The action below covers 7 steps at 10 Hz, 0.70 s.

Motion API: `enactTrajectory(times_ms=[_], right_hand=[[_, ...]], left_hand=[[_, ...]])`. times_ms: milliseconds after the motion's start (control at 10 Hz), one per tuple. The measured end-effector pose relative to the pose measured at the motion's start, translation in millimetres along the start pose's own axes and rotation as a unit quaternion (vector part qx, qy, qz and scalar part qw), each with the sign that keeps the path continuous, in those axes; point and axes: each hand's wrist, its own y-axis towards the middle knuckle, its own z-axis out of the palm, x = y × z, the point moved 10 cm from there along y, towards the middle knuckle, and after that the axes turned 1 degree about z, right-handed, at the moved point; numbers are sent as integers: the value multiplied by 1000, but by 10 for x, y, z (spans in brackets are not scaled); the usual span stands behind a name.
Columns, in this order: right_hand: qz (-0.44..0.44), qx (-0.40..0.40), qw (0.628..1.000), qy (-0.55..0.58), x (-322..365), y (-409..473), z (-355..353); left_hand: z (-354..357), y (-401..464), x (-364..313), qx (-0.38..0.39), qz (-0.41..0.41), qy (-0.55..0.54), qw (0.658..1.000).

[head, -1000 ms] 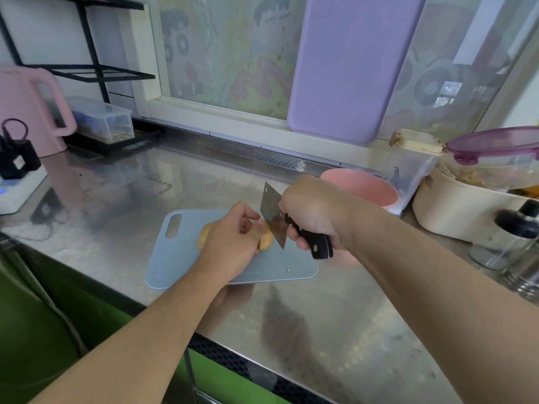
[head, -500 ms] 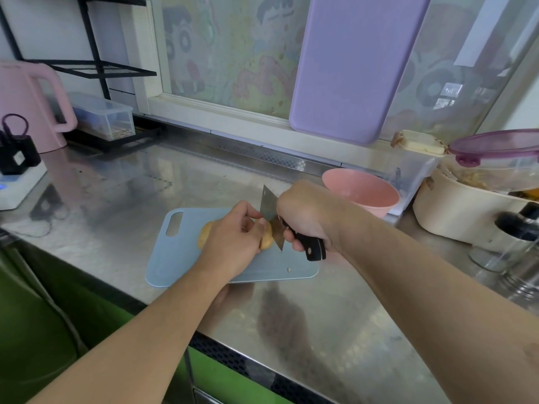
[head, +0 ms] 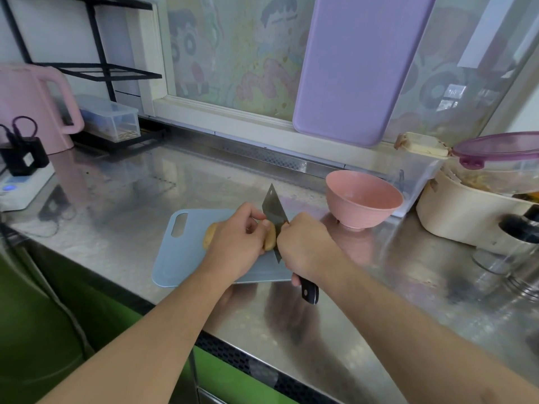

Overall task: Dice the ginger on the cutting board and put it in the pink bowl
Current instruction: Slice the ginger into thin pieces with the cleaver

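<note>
At the far left of the steel surface (head: 122, 199) stand a pink kettle (head: 32, 109) and a black charger (head: 24, 156), with a clear box (head: 112, 121) on the rack at about 11 o'clock. Toward the centre lies the pale blue board (head: 186, 252), handle hole to the left. On it sits the ginger (head: 269, 237), a tan lump (mostly hidden under the fingers), and the left hand (head: 236, 243) curls over it and holds it down. Just to its right the knife (head: 272, 211) stands blade-down against the ginger's right end, tip pointing to 12 o'clock. The right hand (head: 306, 249) grips its black handle, fingers wrapped tight. At 2 o'clock from the board sits the pink bowl (head: 364, 199), upright, apart from the board. A purple board (head: 355, 68) leans on the window behind. At the far right stands a cream pot (head: 466, 214).
</note>
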Motion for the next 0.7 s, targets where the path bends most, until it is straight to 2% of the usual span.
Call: enactTrajectory(times_ms=[100, 200, 300, 400, 600, 700], right_hand=[[-26, 4, 999, 28, 103, 0, 6], [36, 56, 998, -10, 63, -41, 64], [-39, 52, 995, -72, 192, -29, -24], [-6, -30, 1000, -1, 139, 14, -364], [-46, 7, 998, -30, 242, 7, -437], [-54, 0, 997, -57, 244, 19, -413]], left_hand=[[10, -5, 8, 1, 0, -14, 1000], [7, 7, 32, 0, -5, -22, 1000], [2, 24, 55, -3, -7, -19, 1000], [16, 27, 68, 1, -11, -24, 1000], [19, 34, 77, -3, -14, -23, 1000], [7, 28, 67, -4, -14, -11, 1000]])
